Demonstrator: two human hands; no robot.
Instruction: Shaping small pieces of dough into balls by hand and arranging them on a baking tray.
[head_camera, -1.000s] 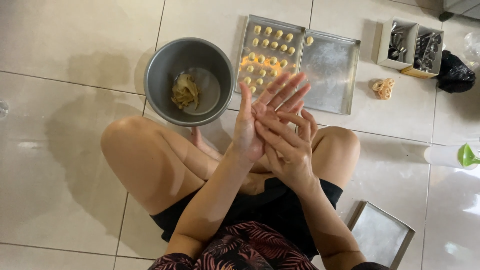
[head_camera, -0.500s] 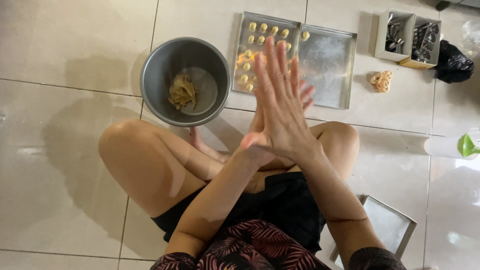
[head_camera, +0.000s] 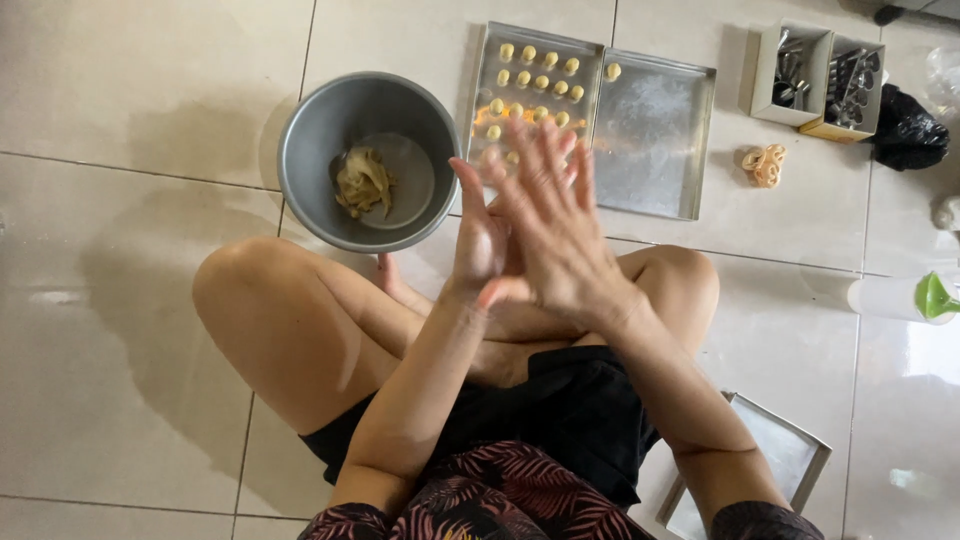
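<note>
Round grey metal bowl (head_camera: 368, 160) on the tiled floor (head_camera: 120, 120), far left: holds a lump of pale yellow dough (head_camera: 362, 182) against its left inner wall. Next right, a rectangular metal tray (head_camera: 533, 95) carries rows of small dough balls (head_camera: 540, 82); its near edge is hidden behind the hands. Left hand (head_camera: 478, 240) and right hand (head_camera: 555, 235) are pressed palm to palm above the knees, fingers straight; whether anything lies between the palms cannot be told. Second tray (head_camera: 655, 135) abuts the first: bare, dull, floured sheen. Beyond it, a small twisted dough piece (head_camera: 765, 163) on the tile, then two open boxes of metal cutters (head_camera: 820, 80). Third tray (head_camera: 775, 455) at lower right, partly cut off.
</note>
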